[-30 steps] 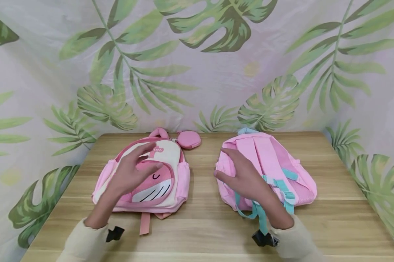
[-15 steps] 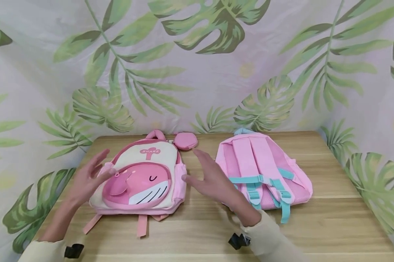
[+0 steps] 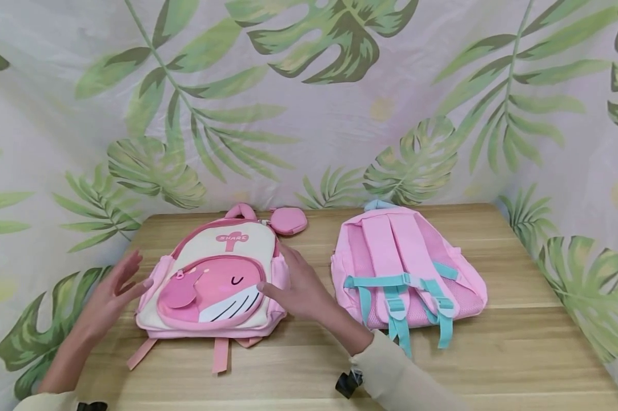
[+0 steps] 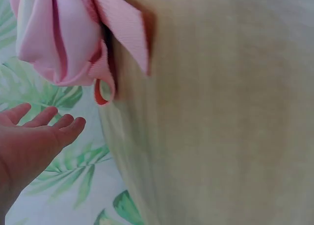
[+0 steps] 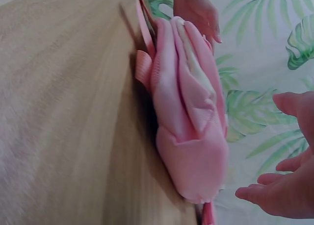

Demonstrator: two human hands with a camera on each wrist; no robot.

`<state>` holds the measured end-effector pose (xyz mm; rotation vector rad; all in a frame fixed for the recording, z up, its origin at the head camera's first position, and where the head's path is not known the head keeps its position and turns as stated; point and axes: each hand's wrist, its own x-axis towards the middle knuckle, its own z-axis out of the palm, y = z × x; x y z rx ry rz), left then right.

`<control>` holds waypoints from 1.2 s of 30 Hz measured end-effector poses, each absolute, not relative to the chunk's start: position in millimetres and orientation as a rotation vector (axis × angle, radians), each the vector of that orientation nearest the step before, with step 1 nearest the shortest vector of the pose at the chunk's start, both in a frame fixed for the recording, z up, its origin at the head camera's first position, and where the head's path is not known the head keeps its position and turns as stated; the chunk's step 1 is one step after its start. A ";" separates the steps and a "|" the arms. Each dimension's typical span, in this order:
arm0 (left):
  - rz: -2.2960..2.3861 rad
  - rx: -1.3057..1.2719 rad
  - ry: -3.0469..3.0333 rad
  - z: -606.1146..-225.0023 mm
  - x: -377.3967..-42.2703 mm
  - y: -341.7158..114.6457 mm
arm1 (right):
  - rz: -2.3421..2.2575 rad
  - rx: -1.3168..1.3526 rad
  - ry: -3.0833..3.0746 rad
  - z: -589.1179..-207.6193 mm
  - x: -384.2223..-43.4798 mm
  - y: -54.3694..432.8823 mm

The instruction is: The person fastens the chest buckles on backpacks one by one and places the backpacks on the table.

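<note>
A pink and cream backpack (image 3: 221, 291) with a whale on its front pocket lies face up at the table's left. My left hand (image 3: 112, 298) is held at its left side, fingers loosely extended; the left wrist view shows that hand (image 4: 37, 141) apart from the bag's pink side. On the other side, my right hand (image 3: 301, 285) hovers by the bag's right side pocket, thumb and fingers spread. In the right wrist view a gap shows between this hand (image 5: 289, 171) and the backpack (image 5: 191, 112). Neither hand holds anything.
A second pink backpack (image 3: 406, 262) with teal straps lies back side up on the right of the wooden table (image 3: 299, 365). A small pink pouch (image 3: 288, 221) hangs off the whale backpack's top right. A leaf-print cloth (image 3: 309, 114) stands behind.
Both hands have moved left. The left hand went from over the whale backpack to its left side; the right hand went from the teal-strapped backpack to the whale backpack's right side.
</note>
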<state>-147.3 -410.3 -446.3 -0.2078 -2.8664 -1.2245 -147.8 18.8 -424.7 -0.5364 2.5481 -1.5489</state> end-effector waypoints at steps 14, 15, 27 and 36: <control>-1.149 -0.054 -3.167 -452.8 -146.3 -400.5 | -1.421 -0.513 2.534 -443.9 -141.0 4.5; -1.145 -0.050 -3.163 -452.5 -146.1 -398.8 | -1.415 -0.509 2.536 -444.5 -140.6 4.4; -1.191 -0.128 -2.863 -431.0 -140.2 -391.2 | -1.364 -0.514 2.575 -453.3 -142.1 8.5; -1.278 -0.227 -2.645 -398.2 -137.3 -366.8 | -1.373 -0.516 2.548 -457.2 -143.0 14.0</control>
